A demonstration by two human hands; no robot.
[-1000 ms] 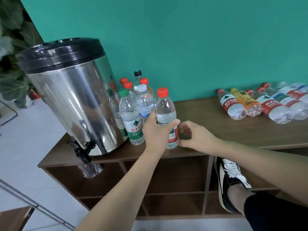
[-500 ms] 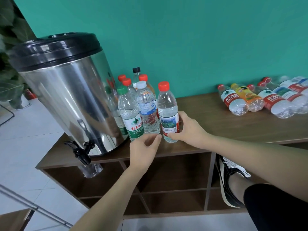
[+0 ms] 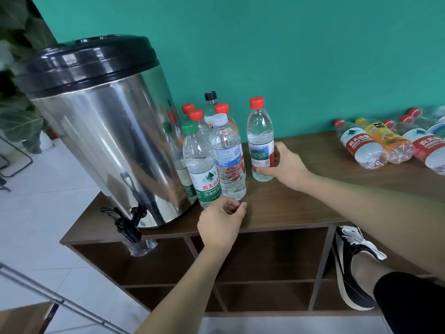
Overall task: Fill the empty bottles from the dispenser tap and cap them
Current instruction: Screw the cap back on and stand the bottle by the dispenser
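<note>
Head view: a capped, filled bottle (image 3: 260, 143) is being gripped low down by the right hand (image 3: 284, 162), upright on the desk (image 3: 301, 203) just beside the filled group. It seems seated, so it should be released straight. The left hand (image 3: 221, 222) is hanging loosely curled, empty.

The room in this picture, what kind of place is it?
Probably an informal indoor drinks corner, not a proper kitchen: a steel dispenser and plastic bottles stand on a low wooden shelf unit against a plain green wall, over a tiled floor.
</note>
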